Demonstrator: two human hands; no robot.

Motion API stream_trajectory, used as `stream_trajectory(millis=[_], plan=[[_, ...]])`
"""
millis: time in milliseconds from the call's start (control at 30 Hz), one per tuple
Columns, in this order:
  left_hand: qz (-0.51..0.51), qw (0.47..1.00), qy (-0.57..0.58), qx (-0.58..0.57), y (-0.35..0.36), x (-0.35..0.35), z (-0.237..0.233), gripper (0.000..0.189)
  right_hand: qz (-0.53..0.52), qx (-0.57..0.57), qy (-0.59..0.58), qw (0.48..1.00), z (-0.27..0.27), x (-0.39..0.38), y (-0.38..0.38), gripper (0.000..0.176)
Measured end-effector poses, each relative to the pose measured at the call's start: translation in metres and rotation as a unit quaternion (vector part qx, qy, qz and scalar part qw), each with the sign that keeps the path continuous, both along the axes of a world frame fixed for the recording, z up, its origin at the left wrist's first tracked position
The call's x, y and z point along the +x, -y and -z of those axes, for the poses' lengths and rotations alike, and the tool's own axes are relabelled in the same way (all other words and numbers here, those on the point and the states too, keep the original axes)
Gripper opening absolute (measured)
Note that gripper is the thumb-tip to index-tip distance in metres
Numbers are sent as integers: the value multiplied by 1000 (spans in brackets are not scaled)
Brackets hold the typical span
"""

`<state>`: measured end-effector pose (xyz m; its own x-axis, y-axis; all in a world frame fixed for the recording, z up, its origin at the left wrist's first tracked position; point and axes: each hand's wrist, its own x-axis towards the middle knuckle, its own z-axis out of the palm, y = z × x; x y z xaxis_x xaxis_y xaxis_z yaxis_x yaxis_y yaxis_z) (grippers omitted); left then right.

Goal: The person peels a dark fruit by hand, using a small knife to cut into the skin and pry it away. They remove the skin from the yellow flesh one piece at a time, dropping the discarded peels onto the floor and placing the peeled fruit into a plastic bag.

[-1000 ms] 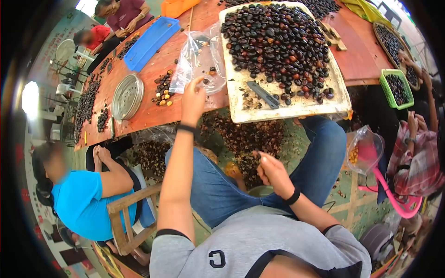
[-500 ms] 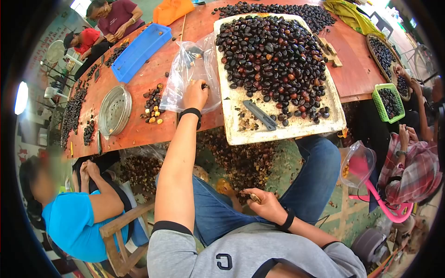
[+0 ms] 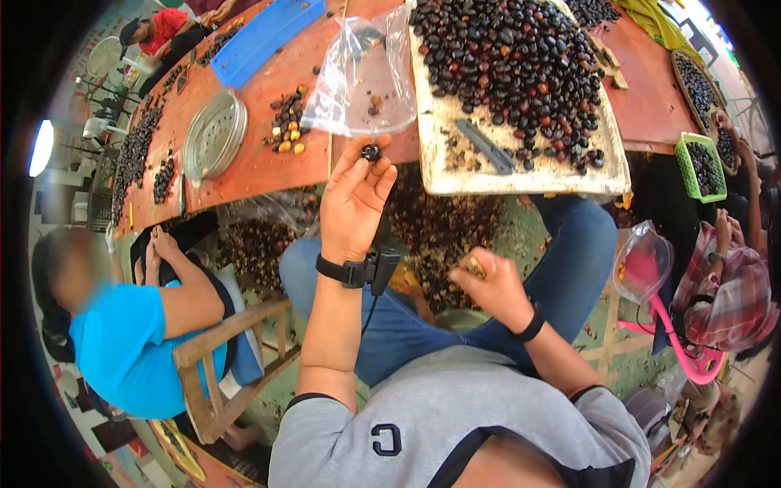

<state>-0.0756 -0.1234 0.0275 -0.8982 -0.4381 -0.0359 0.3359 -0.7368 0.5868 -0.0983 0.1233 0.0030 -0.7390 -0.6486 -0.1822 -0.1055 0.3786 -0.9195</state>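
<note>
My left hand (image 3: 355, 199) is raised palm up below the clear plastic bag (image 3: 366, 89), with a dark shiny nut (image 3: 371, 153) gripped at its fingertips. Over my lap, my right hand (image 3: 498, 291) is closed around a small brownish object (image 3: 474, 267) whose kind I cannot make out. In front of me a shallow white tray (image 3: 435, 175) bears a large heap of dark nuts (image 3: 512, 65). A grey utility knife (image 3: 486, 148) lies on the tray near its front edge.
Left of the bag are a small pile of dark and pale yellow nuts (image 3: 289, 122), a round metal pan (image 3: 215, 137) and a blue plastic tray (image 3: 264, 41). Shells (image 3: 439, 244) cover the floor below. A person in blue (image 3: 146, 350) sits left; a green basket (image 3: 701, 169) stands right.
My left hand has drawn back from over the plastic bag and turned palm up with the nut. My right hand has risen, still closed. The view has shifted downward.
</note>
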Motion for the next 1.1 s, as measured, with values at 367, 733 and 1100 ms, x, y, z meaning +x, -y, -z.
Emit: stream_trajectory(millis=[367,733,1100], plan=[[-51,990,112,-68,-47,53,16,34,-45,-75,-32,996,-21,4,9,34],[-65,973,154,-156,-70,67,23,24,-27,-173,21,984,-2,13,18,44],[-48,964,193,-175,-83,70,23,28,-48,-138,63,987,-10,15,25,47]])
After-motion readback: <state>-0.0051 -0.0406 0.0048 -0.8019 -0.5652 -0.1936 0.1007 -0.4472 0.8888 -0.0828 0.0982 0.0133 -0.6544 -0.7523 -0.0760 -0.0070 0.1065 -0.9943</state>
